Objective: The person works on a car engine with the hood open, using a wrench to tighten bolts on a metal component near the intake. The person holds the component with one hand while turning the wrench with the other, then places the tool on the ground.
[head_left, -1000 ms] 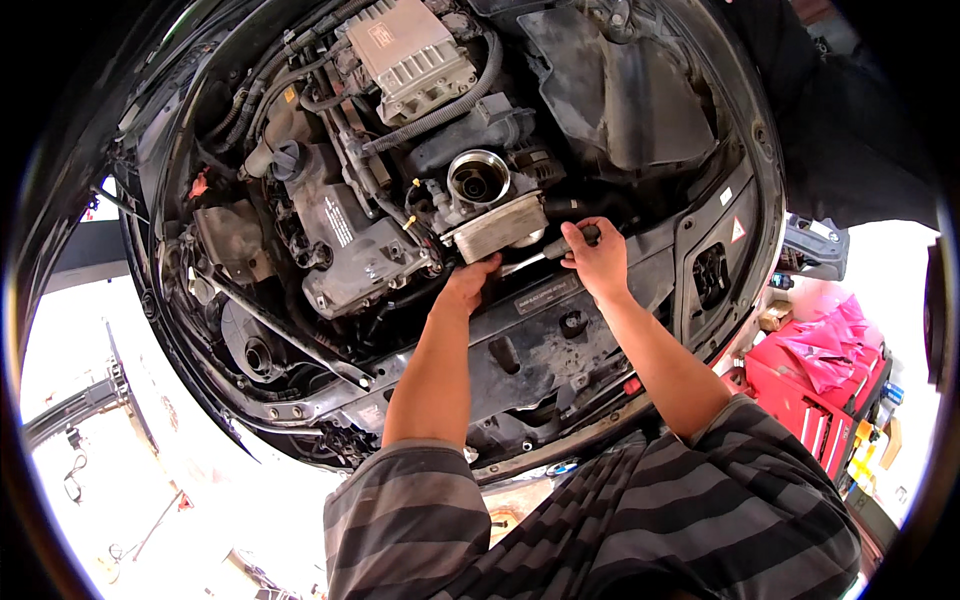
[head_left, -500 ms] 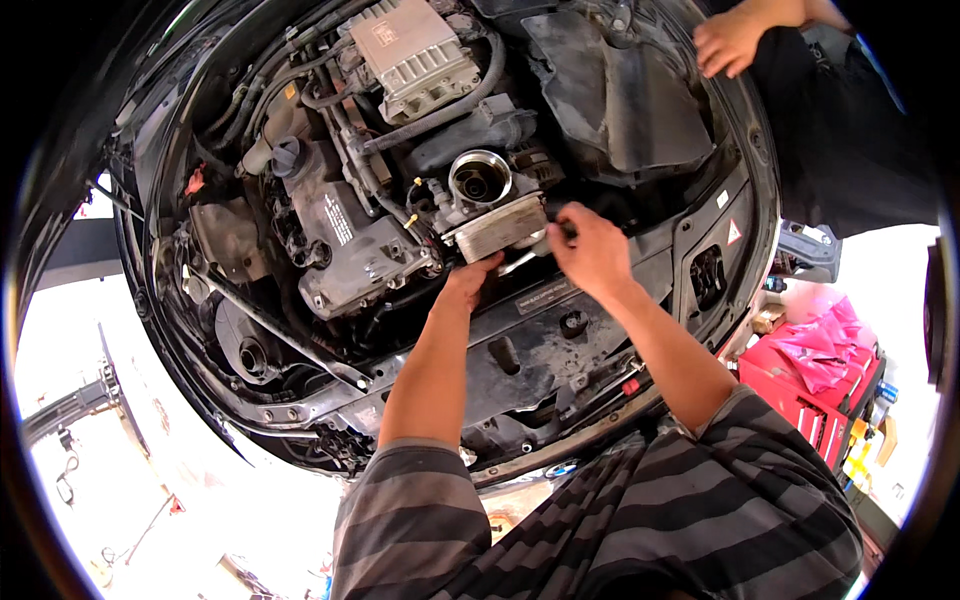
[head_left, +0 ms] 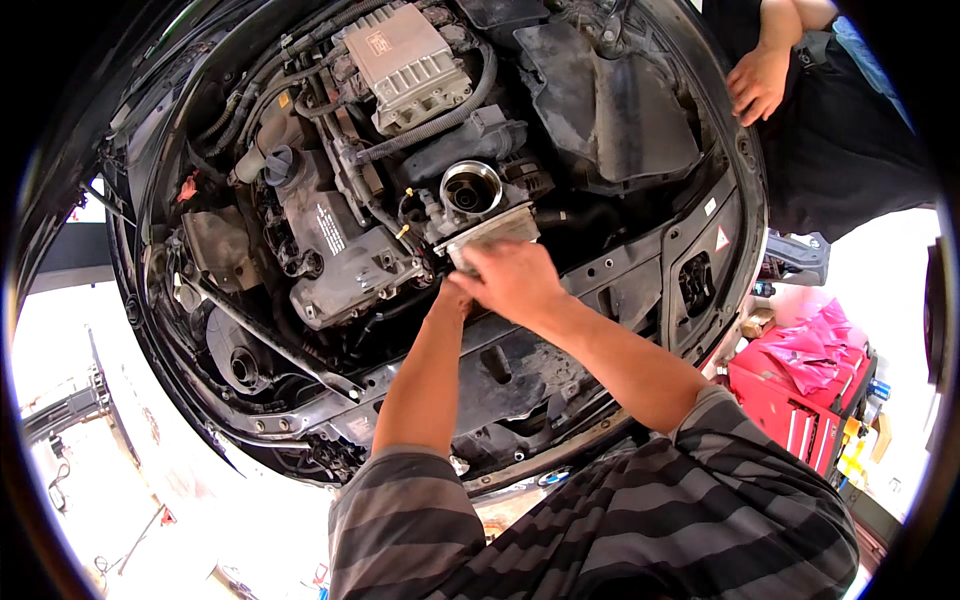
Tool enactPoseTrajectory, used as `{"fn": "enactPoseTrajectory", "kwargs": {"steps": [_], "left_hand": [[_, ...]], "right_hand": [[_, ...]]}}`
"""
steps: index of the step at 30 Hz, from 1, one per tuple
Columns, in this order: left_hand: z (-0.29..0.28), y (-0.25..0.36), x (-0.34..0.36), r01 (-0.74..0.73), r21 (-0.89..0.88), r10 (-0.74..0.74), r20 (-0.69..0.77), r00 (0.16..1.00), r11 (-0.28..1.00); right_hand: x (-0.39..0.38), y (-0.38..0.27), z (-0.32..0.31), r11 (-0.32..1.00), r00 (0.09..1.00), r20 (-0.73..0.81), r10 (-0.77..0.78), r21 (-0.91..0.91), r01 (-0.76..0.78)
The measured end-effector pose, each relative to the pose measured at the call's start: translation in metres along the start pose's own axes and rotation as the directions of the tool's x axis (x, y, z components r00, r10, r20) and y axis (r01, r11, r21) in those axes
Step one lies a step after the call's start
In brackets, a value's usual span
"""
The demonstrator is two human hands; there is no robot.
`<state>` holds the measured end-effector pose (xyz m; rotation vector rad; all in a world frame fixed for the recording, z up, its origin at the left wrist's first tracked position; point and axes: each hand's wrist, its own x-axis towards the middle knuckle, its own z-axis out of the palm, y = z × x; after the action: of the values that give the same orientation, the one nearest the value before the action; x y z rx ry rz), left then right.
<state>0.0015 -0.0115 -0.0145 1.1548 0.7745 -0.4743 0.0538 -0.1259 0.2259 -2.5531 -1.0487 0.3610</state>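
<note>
In the engine bay stands an oil filter housing [head_left: 470,188] with a round, uncapped metal mouth. Joined to its front is a flat, finned metal oil cooler [head_left: 503,228], partly covered by my right hand [head_left: 512,282]. The fingers of that hand are bent together at the cooler's lower left front, and whatever lies inside them is hidden. My left hand [head_left: 456,297] reaches up beneath the same corner, close under the right one. Its fingers are out of sight behind the right hand and the cooler.
Left of the housing lies a black engine cover [head_left: 345,235] with an oil cap. A ribbed metal control box [head_left: 408,65] sits behind. Nearer me runs the front crossmember [head_left: 640,275]. Another person's hand [head_left: 760,85] rests by the right fender. Beyond stands a red tool cabinet [head_left: 790,405].
My right hand has moved left, from the cooler's right end across to its lower left front. The view has shifted a little. The other person's hand has come nearer along the fender.
</note>
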Motion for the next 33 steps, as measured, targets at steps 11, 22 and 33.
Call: {"fn": "enactPoseTrajectory", "kwargs": {"steps": [11,22,33], "left_hand": [[0.016,0.032,-0.039,-0.044,-0.186,0.026,-0.098,0.995,0.982],[0.007,0.023,-0.032,-0.060,-0.257,0.112,0.196,0.974,0.965],[0.022,0.038,-0.036,0.024,-0.225,-0.029,-0.021,0.999,0.974]], "right_hand": [[-0.070,0.102,-0.016,0.891,0.889,-0.382,0.252,0.450,-0.059],[-0.205,0.113,-0.012,0.481,0.932,0.288,0.218,0.800,-0.359],[-0.236,0.096,0.028,0.691,0.854,0.518,-0.054,0.637,-0.342]]}}
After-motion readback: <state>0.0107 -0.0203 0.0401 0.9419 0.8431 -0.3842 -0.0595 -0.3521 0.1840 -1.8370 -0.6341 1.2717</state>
